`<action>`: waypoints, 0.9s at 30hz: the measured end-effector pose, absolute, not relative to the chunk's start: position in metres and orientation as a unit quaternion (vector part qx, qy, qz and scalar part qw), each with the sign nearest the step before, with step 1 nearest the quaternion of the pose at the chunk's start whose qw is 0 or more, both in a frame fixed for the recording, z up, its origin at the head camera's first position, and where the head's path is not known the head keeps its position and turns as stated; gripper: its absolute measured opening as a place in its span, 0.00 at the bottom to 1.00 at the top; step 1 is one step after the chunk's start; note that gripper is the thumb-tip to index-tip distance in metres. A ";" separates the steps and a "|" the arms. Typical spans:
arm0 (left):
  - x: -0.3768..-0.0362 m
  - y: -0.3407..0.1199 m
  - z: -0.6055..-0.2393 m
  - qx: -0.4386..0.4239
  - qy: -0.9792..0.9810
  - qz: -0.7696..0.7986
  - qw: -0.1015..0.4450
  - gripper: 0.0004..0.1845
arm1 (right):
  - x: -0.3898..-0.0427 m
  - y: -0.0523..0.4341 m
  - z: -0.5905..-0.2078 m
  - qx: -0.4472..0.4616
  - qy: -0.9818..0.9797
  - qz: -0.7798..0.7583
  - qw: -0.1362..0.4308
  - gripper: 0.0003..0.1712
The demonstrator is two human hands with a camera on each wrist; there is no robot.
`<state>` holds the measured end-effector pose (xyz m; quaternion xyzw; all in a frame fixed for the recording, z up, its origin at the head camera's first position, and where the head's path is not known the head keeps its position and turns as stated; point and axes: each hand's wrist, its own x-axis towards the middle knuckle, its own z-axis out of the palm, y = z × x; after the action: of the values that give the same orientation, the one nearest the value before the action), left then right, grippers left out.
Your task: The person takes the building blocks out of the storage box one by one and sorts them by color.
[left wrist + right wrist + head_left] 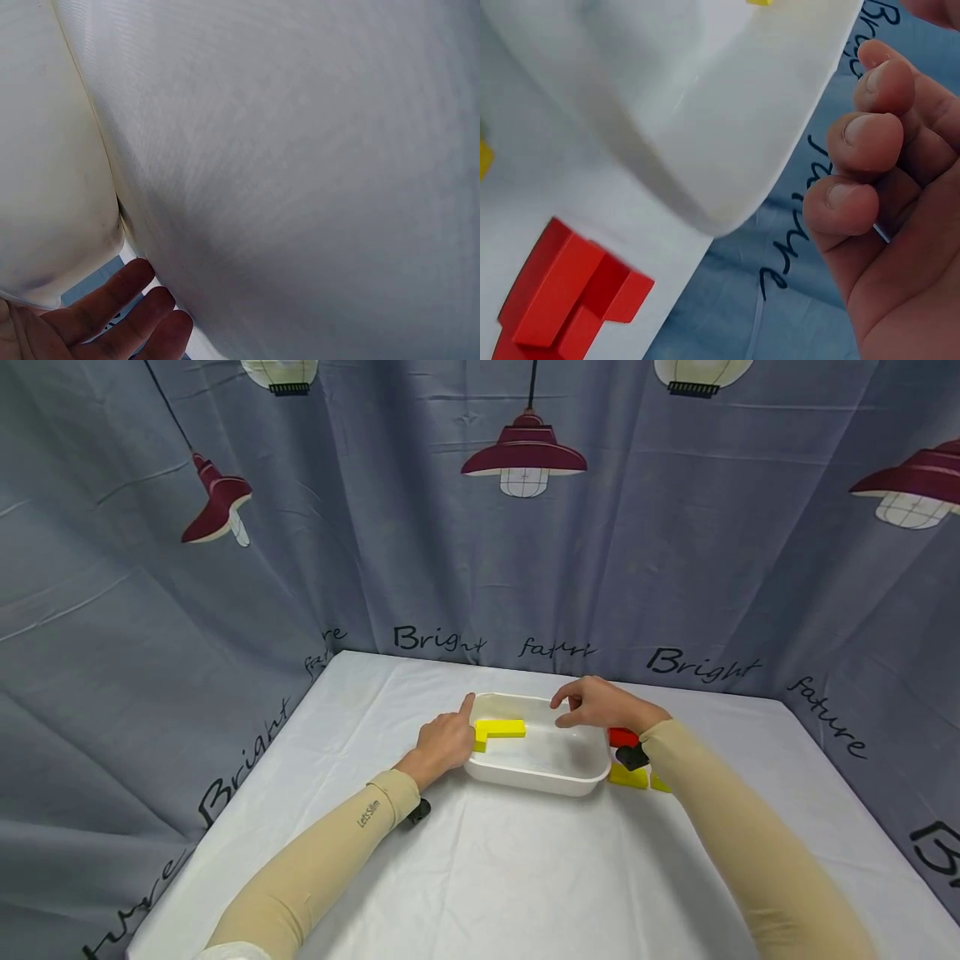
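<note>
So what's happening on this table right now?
A person is working at a white tray on a table with a white cloth. Their left hand points a finger at a yellow block lying inside the tray. Their right hand hovers over the tray's far side with fingers curled, holding nothing. A red block and more yellow pieces lie beside the tray.

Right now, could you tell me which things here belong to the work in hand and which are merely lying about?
In hand:
- white tray
- yellow block inside it, touched by the left hand
- right hand over the tray's far rim, holding nothing

Lying about:
- red block beside the tray
- yellow pieces on the table
- lamp-print curtain
</note>
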<state>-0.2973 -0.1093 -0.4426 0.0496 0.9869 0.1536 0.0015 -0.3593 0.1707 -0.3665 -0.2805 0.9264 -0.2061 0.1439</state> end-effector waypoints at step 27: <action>-0.298 -0.109 -0.441 0.049 0.988 0.149 0.002 0.35 | -0.388 0.124 -0.389 -0.266 0.921 -0.209 0.194 0.23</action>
<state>-0.2979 -0.1089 -0.4412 0.0490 0.9876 0.1489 0.0022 -0.3877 0.1245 -0.3888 -0.2659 0.9210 -0.2086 0.1940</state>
